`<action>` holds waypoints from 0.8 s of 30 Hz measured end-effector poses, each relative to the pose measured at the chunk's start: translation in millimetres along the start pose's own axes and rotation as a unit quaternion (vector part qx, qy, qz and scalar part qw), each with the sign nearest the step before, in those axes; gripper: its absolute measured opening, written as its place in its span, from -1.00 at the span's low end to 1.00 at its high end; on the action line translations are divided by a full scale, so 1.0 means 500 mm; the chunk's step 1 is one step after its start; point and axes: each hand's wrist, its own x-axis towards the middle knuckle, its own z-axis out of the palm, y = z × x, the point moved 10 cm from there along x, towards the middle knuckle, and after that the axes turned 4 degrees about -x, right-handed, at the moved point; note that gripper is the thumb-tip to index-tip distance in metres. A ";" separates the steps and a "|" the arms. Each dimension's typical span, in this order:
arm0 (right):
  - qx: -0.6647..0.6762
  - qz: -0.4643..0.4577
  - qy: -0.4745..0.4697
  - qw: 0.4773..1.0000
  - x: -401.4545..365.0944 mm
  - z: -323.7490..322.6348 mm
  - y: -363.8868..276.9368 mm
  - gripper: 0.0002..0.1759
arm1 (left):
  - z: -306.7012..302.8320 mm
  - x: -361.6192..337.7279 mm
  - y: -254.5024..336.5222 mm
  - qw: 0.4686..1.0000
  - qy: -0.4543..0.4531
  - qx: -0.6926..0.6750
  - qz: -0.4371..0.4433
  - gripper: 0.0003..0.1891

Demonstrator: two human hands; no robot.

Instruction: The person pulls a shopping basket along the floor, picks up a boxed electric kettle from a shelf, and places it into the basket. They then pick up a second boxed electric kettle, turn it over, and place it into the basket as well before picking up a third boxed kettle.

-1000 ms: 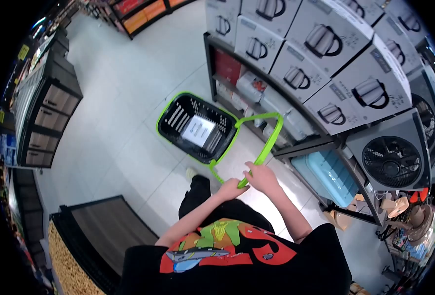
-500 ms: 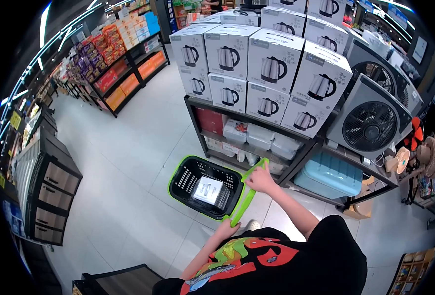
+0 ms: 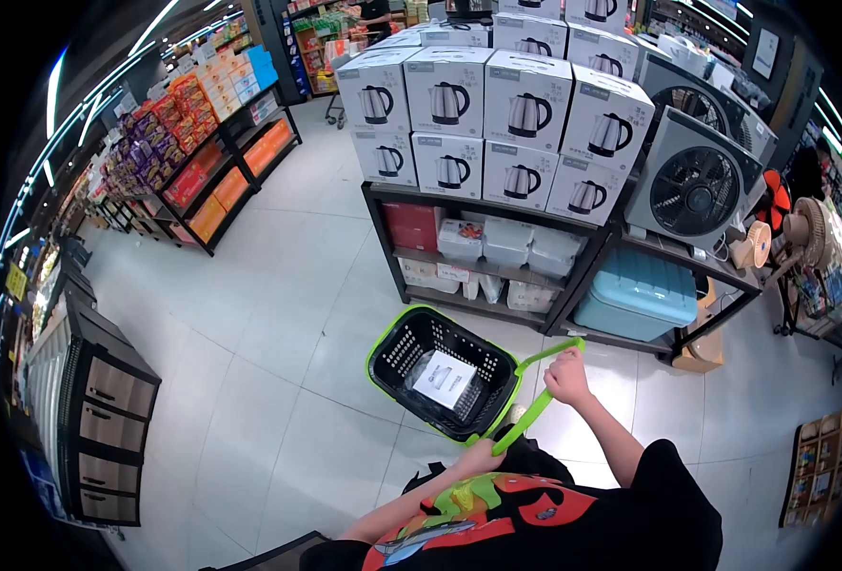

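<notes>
Left hand [image 3: 483, 458] nearest, close against the body, closed on the near end of the green handle [image 3: 535, 407]. Right hand [image 3: 565, 377] just beyond and to the right, fingers wrapped over the handle's far bar. Black shopping basket [image 3: 397, 346], green-rimmed, stands on the tiled floor [image 3: 278, 314] left of the hands, with a white box [image 3: 443, 379] lying inside. Farther off is a shelf rack [image 3: 468, 202] with kettle boxes [image 3: 525, 100] stacked on top, a box fan [image 3: 692, 186] to the right and a blue storage bin [image 3: 640, 300] below it.
</notes>
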 end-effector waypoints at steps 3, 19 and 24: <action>0.007 0.017 0.033 0.999 -0.053 -0.020 -0.020 -0.76 | 0.020 -0.043 0.001 1.000 -0.013 0.013 0.002 -0.68; 0.019 0.019 0.089 0.996 -0.055 0.024 -0.114 -0.76 | -0.090 -0.119 -0.041 0.995 0.047 0.088 -0.004 -0.72; 0.032 -0.005 0.077 0.997 -0.010 0.076 -0.137 -0.78 | -0.121 -0.107 -0.092 0.992 0.056 0.116 -0.017 -0.73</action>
